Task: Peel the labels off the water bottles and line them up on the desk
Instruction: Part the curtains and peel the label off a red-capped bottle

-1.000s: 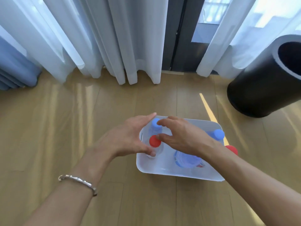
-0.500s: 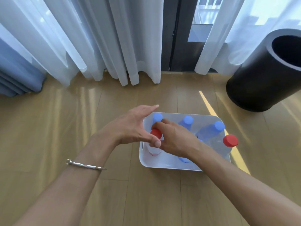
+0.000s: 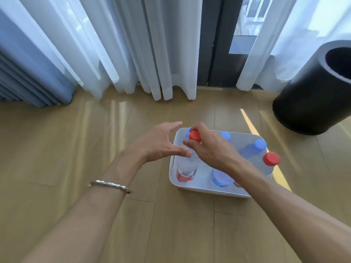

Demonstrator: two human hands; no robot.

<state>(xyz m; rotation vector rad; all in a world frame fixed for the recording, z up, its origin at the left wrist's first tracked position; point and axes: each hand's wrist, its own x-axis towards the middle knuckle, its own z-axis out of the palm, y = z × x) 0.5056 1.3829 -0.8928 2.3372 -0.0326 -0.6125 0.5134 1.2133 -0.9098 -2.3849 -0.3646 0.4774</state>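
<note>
the right hand (image 3: pixel 210 149) pinches the neck of a clear plastic water bottle with a red cap and red label (image 3: pixel 187 168), which stands in the near-left corner of a white plastic tub (image 3: pixel 207 189) on the wooden floor (image 3: pixel 76 149), judged so as to draw it out. the left hand (image 3: pixel 161 143) is spread, thumb near the bottle's shoulder, likely to steady it. label unpeeled; blue-capped bottles (image 3: pixel 254 149) wait alongside.

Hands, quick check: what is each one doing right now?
Left hand: open, fingers spread beside the bottle, gripping nothing.
Right hand: closed on the red-capped bottle just below its cap.
</note>
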